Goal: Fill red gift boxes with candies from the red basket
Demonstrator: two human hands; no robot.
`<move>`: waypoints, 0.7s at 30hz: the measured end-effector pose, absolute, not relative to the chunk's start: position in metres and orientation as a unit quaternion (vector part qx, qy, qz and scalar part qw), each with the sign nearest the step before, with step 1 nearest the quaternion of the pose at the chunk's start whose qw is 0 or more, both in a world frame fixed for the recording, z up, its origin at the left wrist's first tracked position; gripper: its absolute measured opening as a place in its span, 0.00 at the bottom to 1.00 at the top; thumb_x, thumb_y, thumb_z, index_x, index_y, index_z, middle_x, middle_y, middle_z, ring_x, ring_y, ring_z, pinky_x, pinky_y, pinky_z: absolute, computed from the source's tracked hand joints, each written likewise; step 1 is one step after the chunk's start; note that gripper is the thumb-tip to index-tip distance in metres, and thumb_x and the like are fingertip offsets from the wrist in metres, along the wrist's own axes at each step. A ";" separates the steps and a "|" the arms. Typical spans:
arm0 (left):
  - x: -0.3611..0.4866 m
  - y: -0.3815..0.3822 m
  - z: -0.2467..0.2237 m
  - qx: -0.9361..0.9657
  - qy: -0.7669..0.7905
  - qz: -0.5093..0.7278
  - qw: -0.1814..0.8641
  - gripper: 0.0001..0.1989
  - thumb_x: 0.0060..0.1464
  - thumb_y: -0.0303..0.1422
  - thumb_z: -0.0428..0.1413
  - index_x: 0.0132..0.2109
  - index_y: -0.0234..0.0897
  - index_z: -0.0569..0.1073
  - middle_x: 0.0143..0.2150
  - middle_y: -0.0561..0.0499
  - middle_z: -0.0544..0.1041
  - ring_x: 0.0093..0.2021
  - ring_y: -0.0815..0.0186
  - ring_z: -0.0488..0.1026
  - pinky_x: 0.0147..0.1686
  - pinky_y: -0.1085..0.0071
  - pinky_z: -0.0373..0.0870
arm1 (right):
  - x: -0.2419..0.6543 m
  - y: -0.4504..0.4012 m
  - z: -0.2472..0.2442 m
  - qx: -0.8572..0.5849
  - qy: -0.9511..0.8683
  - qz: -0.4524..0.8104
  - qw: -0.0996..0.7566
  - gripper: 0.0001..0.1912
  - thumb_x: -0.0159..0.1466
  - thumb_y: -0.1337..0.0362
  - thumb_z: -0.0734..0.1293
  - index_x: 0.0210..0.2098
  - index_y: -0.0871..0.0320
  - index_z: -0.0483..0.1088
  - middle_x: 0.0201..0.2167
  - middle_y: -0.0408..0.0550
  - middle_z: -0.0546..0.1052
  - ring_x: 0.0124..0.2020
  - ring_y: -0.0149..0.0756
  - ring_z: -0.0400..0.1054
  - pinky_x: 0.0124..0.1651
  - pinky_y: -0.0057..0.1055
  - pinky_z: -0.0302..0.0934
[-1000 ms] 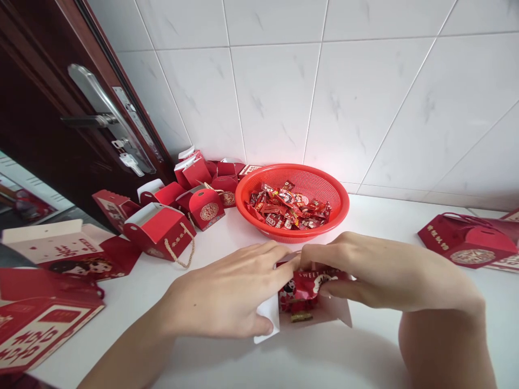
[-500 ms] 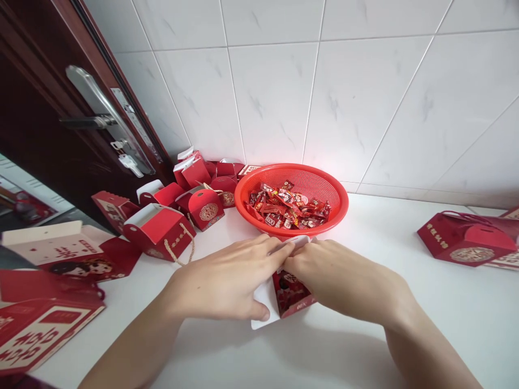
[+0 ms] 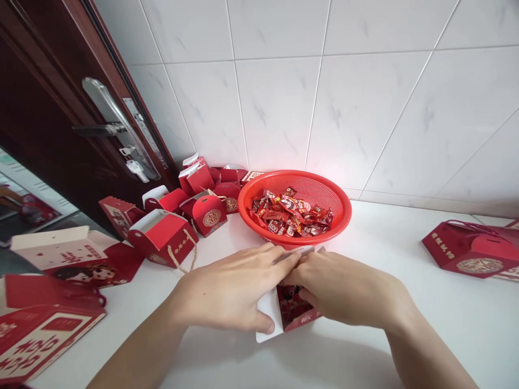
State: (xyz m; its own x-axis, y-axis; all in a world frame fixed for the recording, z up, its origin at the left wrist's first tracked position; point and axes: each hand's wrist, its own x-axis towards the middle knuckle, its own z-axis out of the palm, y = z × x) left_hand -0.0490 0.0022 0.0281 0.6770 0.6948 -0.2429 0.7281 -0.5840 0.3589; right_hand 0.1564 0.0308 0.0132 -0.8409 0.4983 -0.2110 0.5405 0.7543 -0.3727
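Between my hands, on the white table, is a small red paper gift box [image 3: 298, 308] with white inner flaps and a printed figure on it. My left hand [image 3: 233, 286] lies over its left side, thumb against a white flap and fingers along the far edge. From the right, my right hand [image 3: 344, 286] grips the far right part of the box with its fingers curled. The fingertips of both hands meet at the far flap and are partly hidden. Just beyond them stands a red plastic basket [image 3: 344, 216] holding many red-wrapped candies [image 3: 287, 213].
Several red gift boxes [image 3: 162, 237] with rope handles crowd the left side, some with raised lids. Larger red boxes [image 3: 48, 329] lie at the near left. Another red box [image 3: 472, 248] sits far right. A tiled wall [image 3: 279, 108] closes the back; a dark door [image 3: 44, 81] stands at left.
The whole view has shifted slightly, so things appear a little lower and to the right. Both hands stay on the gift box, with the right hand's fingers slightly changed.
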 end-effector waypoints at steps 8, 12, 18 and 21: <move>-0.049 0.005 0.030 0.881 0.407 -0.054 0.233 0.53 0.51 0.37 0.66 0.76 0.44 0.47 0.73 0.42 0.61 0.70 0.49 0.61 0.64 0.59 0.63 | 0.147 0.039 0.016 0.276 0.928 -0.232 0.095 0.10 0.60 0.73 0.64 0.35 0.57 0.77 0.36 0.47 0.80 0.34 0.37 0.69 0.33 0.31 0.55; -0.049 0.008 0.030 0.878 0.412 -0.065 0.236 0.52 0.51 0.38 0.66 0.76 0.42 0.49 0.73 0.41 0.61 0.70 0.49 0.62 0.64 0.60 0.63 | 0.144 0.045 0.016 0.270 0.921 -0.245 0.137 0.11 0.59 0.70 0.67 0.40 0.56 0.78 0.38 0.48 0.80 0.36 0.38 0.70 0.31 0.30 0.54; -0.050 0.012 0.029 0.876 0.418 -0.077 0.228 0.53 0.51 0.40 0.66 0.76 0.41 0.48 0.72 0.41 0.62 0.70 0.49 0.61 0.63 0.62 0.64 | 0.142 0.052 0.010 0.269 0.922 -0.236 0.148 0.11 0.57 0.67 0.70 0.41 0.59 0.77 0.40 0.49 0.79 0.36 0.38 0.69 0.30 0.29 0.54; -0.051 0.014 0.029 0.872 0.423 -0.081 0.233 0.54 0.50 0.40 0.67 0.76 0.40 0.48 0.72 0.40 0.62 0.71 0.49 0.60 0.63 0.62 0.64 | 0.143 0.053 0.010 0.266 0.926 -0.238 0.124 0.12 0.56 0.67 0.71 0.40 0.60 0.76 0.41 0.50 0.79 0.37 0.39 0.69 0.31 0.29 0.55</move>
